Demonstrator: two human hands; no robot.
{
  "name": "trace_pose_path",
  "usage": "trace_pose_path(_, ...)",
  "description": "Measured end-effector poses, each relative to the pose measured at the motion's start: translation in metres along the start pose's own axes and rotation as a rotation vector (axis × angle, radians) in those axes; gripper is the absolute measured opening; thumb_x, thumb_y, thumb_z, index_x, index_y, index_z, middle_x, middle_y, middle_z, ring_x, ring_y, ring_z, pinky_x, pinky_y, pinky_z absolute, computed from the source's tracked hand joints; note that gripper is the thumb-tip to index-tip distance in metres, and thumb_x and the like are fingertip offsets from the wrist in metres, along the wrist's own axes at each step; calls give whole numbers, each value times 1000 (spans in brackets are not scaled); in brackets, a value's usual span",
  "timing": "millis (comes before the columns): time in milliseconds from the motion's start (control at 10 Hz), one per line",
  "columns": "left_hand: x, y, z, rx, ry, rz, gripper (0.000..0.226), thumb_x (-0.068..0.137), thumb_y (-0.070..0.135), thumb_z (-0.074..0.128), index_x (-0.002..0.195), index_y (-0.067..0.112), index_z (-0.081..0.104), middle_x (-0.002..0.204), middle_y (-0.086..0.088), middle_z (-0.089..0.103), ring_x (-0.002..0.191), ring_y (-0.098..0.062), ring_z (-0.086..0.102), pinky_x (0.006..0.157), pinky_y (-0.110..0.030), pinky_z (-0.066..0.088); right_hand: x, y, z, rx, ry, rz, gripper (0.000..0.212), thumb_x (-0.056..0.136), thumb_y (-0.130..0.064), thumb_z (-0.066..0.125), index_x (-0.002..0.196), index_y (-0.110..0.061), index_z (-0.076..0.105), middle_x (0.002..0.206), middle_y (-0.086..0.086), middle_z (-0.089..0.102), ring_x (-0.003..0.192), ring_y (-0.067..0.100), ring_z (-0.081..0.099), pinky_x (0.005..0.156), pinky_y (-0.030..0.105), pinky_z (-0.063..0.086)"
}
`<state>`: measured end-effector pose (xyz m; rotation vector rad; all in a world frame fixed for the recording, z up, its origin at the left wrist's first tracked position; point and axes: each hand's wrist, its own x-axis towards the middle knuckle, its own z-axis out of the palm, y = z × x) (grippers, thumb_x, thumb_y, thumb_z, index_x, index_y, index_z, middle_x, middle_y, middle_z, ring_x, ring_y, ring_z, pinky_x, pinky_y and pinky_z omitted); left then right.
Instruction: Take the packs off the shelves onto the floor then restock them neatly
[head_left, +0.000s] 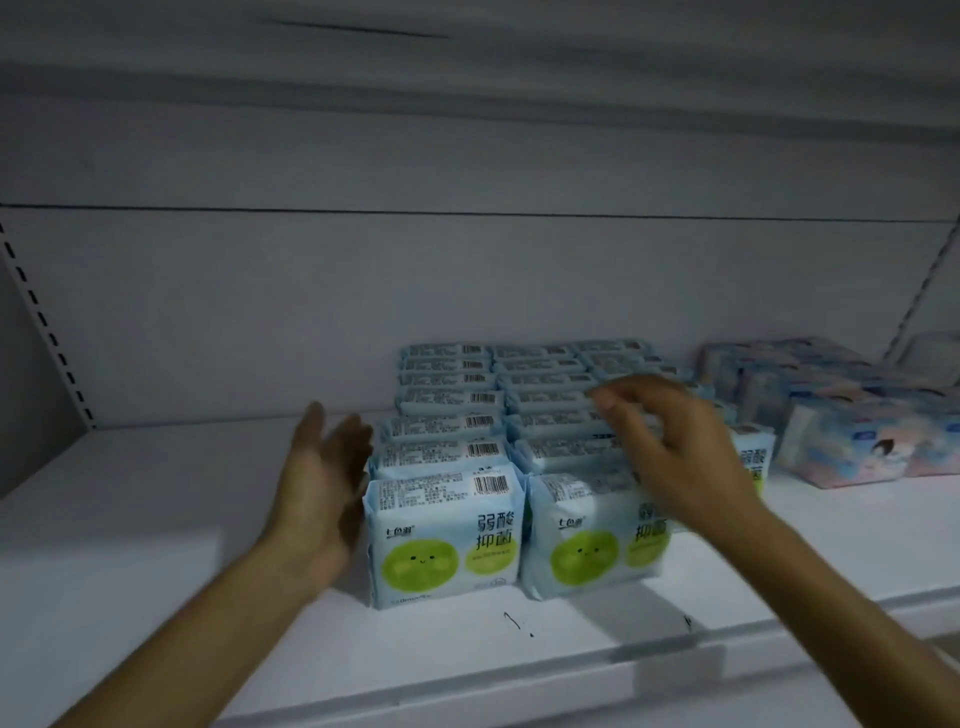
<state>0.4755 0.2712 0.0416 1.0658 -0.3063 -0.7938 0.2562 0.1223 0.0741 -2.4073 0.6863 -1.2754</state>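
**1. White shelf** (156, 545). Spans the view from 8 o'clock to 4 o'clock, with its front lip at 6 o'clock. Small black marks (514, 621) lie on its surface at 6 o'clock, just ahead of the front packs.

**2. Left hand** (322, 483). Comes in on a bare forearm from 7 o'clock. The palm is turned toward the packs, the fingers are straight and it holds nothing. It stands just beside the left flank of the front-left pack; contact cannot be told.

**3. Right hand** (670, 452). Comes in on a bare forearm from 4 o'clock and is blurred. The fingers are loosely curled around nothing. It hangs over the middle row and covers the upper right corner of the front-right pack. The two hands are well apart, with packs between them.

**4. Front-left pack** (447, 535). Stands upright. It is light blue with a green smiling circle, dark Chinese lettering and a barcode on top.

**5. Front-right pack** (587, 540). Same design. It touches the front-left pack at that pack's 3 o'clock and leans slightly.

**6. Light-blue packs** (447, 410). Stand on the shelf in three rows running front to back, pressed one behind another with printed tops up. They sit centre to 2 o'clock in the view. The third row is mostly hidden behind the right hand.

**7. Pink-and-blue packs** (852, 441). On the same shelf at 3 o'clock, near the light-blue rows. Their print is too blurred to read.

**8. Back panel** (467, 286). Grey, at 12 o'clock.

**9. Slotted upright** (47, 322). At 9 o'clock.

**10. Upper shelf** (467, 78). Its underside runs overhead at 12 o'clock.
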Motion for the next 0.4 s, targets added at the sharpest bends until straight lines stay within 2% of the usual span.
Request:
trace_pose_path(100,-28,-17,23,27,-33,-30,50,100,52,27,101,22,66,93,-7,75,77,-23,73,72,-37,55,-25,1,14,-231,13,-141,36,96,-44,42,97,-22,70,95,-9,67,84,12,60,72,27,44)
trace_pose_path(200,-38,-15,50,2,47,-21,47,101,52,26,94,24,63,77,-4,75,63,-21,71,66,-35,52,-29,5,30,-427,29,-234,36,95,-38,40,85,-22,70,83,-5,70,75,20,63,69,31,42)
trace_pose_path(300,-38,-13,54,5,115,14,45,101,51,26,92,23,59,74,-3,73,57,-18,69,62,-31,51,-21,5,29,-410,7,-202,38,94,-38,39,84,-21,71,82,-2,71,75,23,65,70,31,44)
trace_pose_path(400,-46,-10,55,65,220,103,39,102,49,26,106,19,50,84,-2,62,52,-13,66,49,-22,51,-30,1,2,-289,6,-195,38,93,-41,42,99,-17,71,93,3,71,85,27,64,76,35,47)
